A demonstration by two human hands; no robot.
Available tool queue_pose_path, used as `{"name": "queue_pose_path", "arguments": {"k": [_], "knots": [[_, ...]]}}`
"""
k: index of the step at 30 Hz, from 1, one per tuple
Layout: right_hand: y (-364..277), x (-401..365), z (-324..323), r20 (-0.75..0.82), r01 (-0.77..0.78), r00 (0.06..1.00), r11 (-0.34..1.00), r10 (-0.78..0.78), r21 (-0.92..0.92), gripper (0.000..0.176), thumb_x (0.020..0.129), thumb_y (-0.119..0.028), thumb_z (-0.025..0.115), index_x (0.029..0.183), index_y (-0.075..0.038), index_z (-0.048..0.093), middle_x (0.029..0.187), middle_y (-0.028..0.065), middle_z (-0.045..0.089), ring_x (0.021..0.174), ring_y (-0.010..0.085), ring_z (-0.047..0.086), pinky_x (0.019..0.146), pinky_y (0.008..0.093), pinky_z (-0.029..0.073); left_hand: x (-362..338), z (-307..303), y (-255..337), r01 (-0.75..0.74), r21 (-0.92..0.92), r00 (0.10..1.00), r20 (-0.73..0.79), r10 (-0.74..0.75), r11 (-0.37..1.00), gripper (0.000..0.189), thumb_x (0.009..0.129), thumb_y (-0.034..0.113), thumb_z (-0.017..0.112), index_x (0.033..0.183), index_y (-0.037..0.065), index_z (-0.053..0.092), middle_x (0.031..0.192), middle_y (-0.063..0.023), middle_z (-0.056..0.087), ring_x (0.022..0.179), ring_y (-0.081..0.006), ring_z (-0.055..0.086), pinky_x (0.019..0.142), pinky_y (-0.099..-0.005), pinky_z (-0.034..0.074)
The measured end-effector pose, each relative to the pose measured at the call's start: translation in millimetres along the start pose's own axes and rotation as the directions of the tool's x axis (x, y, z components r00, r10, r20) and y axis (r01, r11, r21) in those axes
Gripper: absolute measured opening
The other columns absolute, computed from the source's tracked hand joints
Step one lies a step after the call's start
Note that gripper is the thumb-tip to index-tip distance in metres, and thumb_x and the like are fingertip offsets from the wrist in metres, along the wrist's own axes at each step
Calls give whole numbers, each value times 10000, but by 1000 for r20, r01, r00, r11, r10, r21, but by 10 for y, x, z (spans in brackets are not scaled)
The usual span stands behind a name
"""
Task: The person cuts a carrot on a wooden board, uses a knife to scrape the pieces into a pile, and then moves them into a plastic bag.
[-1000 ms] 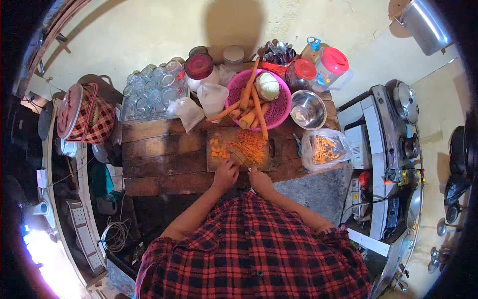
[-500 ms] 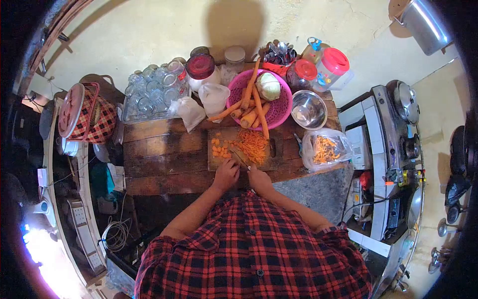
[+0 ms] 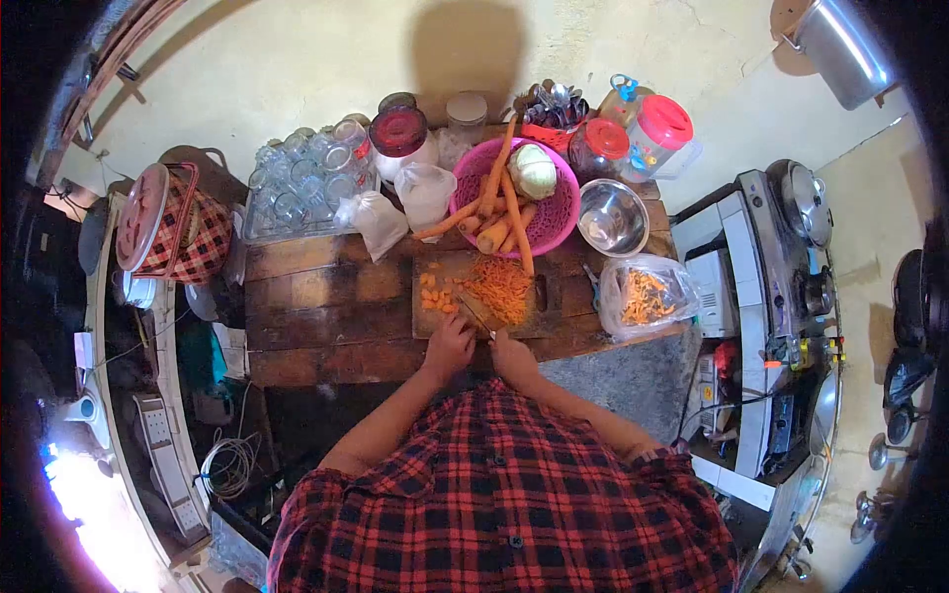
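On the wooden cutting board, my right hand is closed round the handle of a knife. The blade points away from me and to the left, between two heaps. My left hand has its fingers bent together beside the blade, at the small orange carrot pieces; what sits under the fingertips is mostly hidden, but orange shows there. To the right of the blade lies a heap of finely cut carrot strips.
Behind the board, a pink basket holds whole carrots and a cabbage. At right are a steel bowl and a plastic bag with carrot strips. A glass-filled tray and tied white bags stand back left.
The knife and my right hand have shifted very slightly left. My left hand stays almost in place, and the heaps look about the same.
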State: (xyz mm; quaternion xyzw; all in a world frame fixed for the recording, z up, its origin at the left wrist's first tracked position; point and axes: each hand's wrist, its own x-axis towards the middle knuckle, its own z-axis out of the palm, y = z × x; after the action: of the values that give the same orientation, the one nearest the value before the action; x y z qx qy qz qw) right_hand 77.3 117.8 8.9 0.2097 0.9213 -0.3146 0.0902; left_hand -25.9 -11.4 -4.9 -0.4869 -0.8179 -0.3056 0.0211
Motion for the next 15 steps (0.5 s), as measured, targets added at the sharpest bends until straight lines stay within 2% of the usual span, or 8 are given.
{"name": "queue_pose_path", "arguments": {"k": [3,5,9,11,15], "knots": [[3,-66,-34,43,-21,999,998,24,-65,260,916,-258,429,950,-2,401,706,247,603,668,431,598,577,522,474,-5,23,1,2,-48,1000,16,-1,999,178,700,64,627,855,-24,625,926,-131,541,944,-305,521,784,-377,486],[-11,-57,-50,69,-44,996,997,48,-66,262,917,-255,429,949,2,397,712,251,603,682,429,601,585,518,478,21,-24,44,-8,-68,1000,-26,7,998,174,700,57,624,848,-34,620,910,-142,538,942,-319,516,783,-380,482],[20,28,48,29,-3,1000,999,4,-37,266,917,-253,430,946,9,394,703,251,601,673,430,603,573,516,481,18,-48,81,-17,-65,1000,6,18,998,179,705,64,626,855,-34,619,919,-152,536,947,-334,509,790,-383,472],[14,42,27,30,7,1000,999,-6,-35,276,915,-255,435,942,18,404,690,250,599,656,430,603,558,513,482,-3,-37,120,45,-58,999,1,-45,997,245,712,95,633,918,-36,612,945,-167,530,967,-349,501,814,-395,459],[151,1,-72,-56,-21,998,998,17,-65,273,916,-252,433,943,20,417,681,252,595,639,431,600,539,511,480,39,2,197,-8,32,1000,11,8,999,328,735,168,628,993,-32,598,985,-175,528,1005,-351,487,866,-444,420]]}}
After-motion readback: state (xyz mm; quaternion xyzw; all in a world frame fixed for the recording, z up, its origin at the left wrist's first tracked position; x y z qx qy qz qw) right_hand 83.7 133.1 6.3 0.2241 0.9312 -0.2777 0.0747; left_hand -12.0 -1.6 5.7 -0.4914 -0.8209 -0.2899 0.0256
